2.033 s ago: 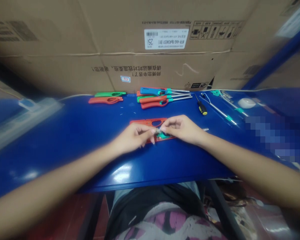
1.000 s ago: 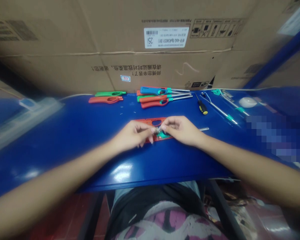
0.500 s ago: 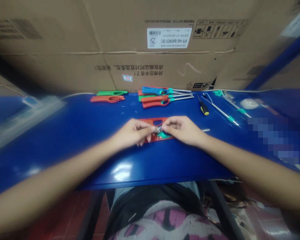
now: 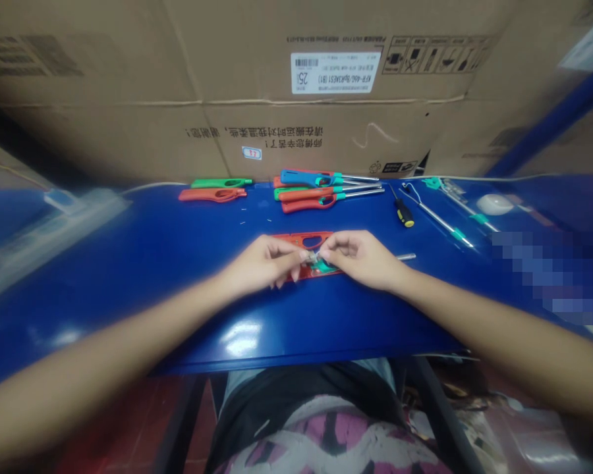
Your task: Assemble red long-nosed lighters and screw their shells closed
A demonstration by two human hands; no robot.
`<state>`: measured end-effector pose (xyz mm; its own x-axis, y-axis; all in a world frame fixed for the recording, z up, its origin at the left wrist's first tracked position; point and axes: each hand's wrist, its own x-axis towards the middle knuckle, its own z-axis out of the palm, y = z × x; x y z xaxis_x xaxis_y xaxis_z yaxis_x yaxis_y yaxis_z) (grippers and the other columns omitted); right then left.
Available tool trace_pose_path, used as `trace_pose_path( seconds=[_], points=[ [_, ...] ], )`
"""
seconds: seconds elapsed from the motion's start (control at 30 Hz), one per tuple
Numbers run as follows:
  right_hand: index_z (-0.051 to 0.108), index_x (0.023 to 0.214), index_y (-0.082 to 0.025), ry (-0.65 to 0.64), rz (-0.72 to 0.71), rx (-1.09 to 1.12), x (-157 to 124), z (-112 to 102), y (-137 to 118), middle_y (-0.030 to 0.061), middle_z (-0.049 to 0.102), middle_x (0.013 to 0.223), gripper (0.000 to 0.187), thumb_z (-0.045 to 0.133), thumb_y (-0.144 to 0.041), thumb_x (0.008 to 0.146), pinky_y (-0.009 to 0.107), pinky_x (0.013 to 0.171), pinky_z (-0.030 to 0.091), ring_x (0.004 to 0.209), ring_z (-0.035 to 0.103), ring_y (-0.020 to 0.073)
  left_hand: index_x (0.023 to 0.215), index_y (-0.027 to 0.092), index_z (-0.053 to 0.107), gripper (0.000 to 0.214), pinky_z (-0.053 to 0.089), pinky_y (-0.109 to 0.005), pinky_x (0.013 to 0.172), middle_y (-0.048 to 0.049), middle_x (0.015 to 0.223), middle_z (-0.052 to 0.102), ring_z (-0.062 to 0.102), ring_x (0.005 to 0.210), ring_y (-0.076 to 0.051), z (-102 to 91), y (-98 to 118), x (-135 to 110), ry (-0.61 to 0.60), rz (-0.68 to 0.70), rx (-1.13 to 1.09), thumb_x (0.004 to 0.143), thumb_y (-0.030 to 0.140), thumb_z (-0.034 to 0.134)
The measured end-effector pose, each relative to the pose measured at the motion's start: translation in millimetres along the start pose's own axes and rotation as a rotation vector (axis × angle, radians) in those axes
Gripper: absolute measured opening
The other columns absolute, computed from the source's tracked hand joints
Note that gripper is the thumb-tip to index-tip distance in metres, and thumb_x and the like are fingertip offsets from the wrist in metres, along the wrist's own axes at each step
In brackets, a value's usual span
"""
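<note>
Between my two hands lies an opened red lighter casing, with a green part inside its near half. My left hand pinches a small metallic piece between thumb and forefinger, just above the casing. The fingers of my right hand are closed close beside that piece, on something tiny and pale that I cannot make out. A metal tube sticks out to the right from behind my right hand. My hands hide much of the casing.
Several assembled lighters lie at the back, left of a small screwdriver. Green and red casings rest at the back left. Metal tubes with green ends and a white rounded object are at right. A cardboard wall stands behind.
Both hands stay in nearly the same place over the casing. The small metallic piece in my left fingers appears turned slightly; nothing else has visibly moved.
</note>
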<state>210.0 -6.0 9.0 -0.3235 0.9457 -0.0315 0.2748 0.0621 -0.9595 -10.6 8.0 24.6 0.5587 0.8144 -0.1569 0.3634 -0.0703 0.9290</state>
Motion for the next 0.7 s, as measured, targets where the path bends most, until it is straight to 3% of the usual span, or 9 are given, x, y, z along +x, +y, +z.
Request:
trace_pose_path(
  seconds=[0.37, 0.5, 0.7],
  points=[
    [0.067, 0.083, -0.016, -0.003, 0.004, 0.003, 0.6, -0.7, 0.7, 0.0022, 0.066, 0.071, 0.030, 0.076, -0.044, 0.077, 0.027, 0.061, 0.048, 0.062, 0.058, 0.0125, 0.070, 0.013, 0.070, 0.033, 0.036, -0.017, 0.038, 0.0006, 0.056, 0.063, 0.048, 0.040, -0.006, 2.2, 2.2, -0.5, 0.017, -0.031, -0.024, 0.091, 0.036, 0.064],
    [0.067, 0.083, -0.017, -0.015, -0.007, -0.024, 0.1, -0.5, 0.1, 0.0028, 0.066, 0.073, 0.029, 0.074, -0.044, 0.078, 0.028, 0.062, 0.047, 0.064, 0.057, 0.0130, 0.080, 0.013, 0.074, 0.030, 0.038, -0.017, 0.040, -0.0001, 0.057, 0.064, 0.049, 0.041, -0.007, -2.0, -0.8, 1.1, -0.004, -0.036, -0.025, 0.091, 0.038, 0.064],
    [0.069, 0.086, -0.017, -0.039, -0.058, -0.081, -1.4, 0.2, -1.9, 0.0023, 0.065, 0.074, 0.025, 0.070, -0.043, 0.083, 0.029, 0.063, 0.045, 0.065, 0.055, 0.0139, 0.094, 0.014, 0.078, 0.034, 0.052, -0.023, 0.055, -0.0065, 0.081, 0.072, 0.062, 0.061, -0.013, -17.3, 0.6, -0.8, -0.088, 0.013, 0.086, 0.090, 0.045, 0.064]
  ],
)
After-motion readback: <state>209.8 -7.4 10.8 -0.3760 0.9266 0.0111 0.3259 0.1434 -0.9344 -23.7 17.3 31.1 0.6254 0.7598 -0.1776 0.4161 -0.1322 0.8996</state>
